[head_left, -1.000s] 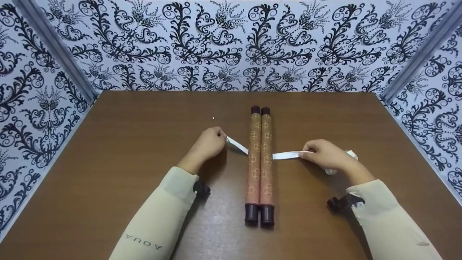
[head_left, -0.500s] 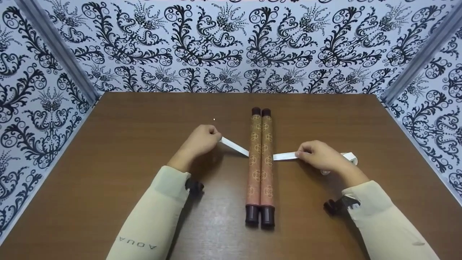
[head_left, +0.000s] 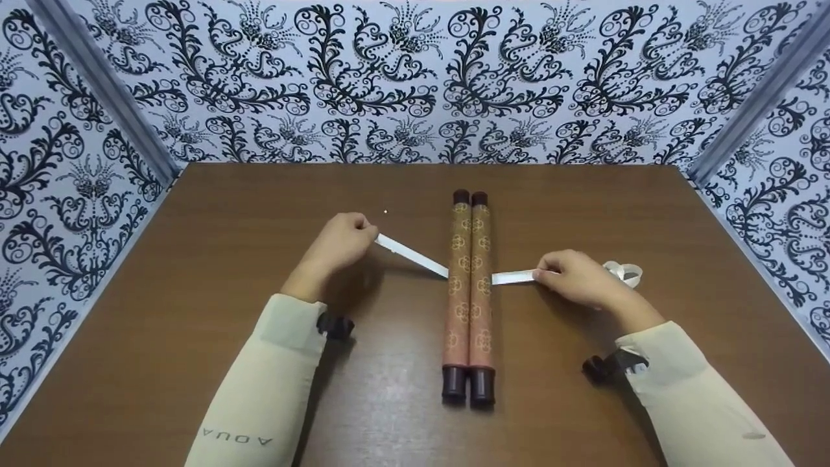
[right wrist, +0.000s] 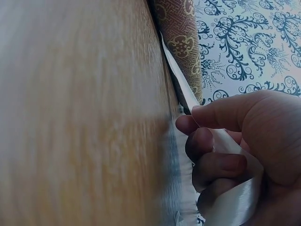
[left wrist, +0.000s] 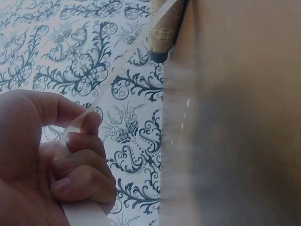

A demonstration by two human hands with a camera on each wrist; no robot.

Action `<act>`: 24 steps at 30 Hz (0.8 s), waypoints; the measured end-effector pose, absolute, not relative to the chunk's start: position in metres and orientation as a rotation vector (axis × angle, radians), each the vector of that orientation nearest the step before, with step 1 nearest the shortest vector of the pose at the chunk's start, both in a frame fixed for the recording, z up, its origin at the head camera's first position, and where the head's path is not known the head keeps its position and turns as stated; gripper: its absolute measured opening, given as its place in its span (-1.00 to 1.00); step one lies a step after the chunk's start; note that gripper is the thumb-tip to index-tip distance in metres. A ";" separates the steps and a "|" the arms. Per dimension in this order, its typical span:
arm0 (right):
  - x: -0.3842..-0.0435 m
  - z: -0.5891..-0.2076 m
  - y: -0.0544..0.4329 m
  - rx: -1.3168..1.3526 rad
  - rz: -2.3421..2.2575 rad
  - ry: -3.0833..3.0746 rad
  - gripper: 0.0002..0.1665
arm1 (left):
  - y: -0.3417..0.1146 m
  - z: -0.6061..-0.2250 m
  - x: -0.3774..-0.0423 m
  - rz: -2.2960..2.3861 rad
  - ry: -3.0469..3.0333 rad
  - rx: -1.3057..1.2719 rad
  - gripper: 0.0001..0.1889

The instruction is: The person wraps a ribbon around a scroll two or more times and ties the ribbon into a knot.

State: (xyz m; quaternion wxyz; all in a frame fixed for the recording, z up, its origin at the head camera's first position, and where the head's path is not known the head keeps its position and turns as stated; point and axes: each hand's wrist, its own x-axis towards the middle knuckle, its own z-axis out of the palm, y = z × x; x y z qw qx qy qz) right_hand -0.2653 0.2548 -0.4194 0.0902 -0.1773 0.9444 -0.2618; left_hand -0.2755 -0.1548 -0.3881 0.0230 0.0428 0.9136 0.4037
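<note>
A: Nearest item?

B: On the table (head_left: 395, 395), the dark end caps (head_left: 455, 384) of the paired rolls (head_left: 458, 285) are facing you at six o'clock. The rolls are lying side by side, pointing toward twelve.

A: Hands?

B: Your right hand (head_left: 576, 277), at three o'clock from the rolls, is pinching the white ribbon (head_left: 412, 257) between thumb and forefinger, the other fingers curling around it. Just past that hand, ribbon loops (head_left: 624, 271) are hanging or lying loose; contact is not discernible. Your left hand (head_left: 338, 241), toward ten o'clock, is pinching the opposite length likewise.

A: Progress?

B: Done: the ribbon is emerging on both sides and, by judgement, is running beneath the rolls. Outstanding: nothing is crossing their tops and no knot is showing; any closing appears to be remaining.

A: Farthest?

B: A patterned wall (head_left: 389, 71) is standing at twelve.
</note>
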 end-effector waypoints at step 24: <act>-0.263 -0.405 0.260 -0.344 -1.118 2.564 -0.71 | -0.194 -0.367 -0.270 0.992 2.841 0.074 -0.71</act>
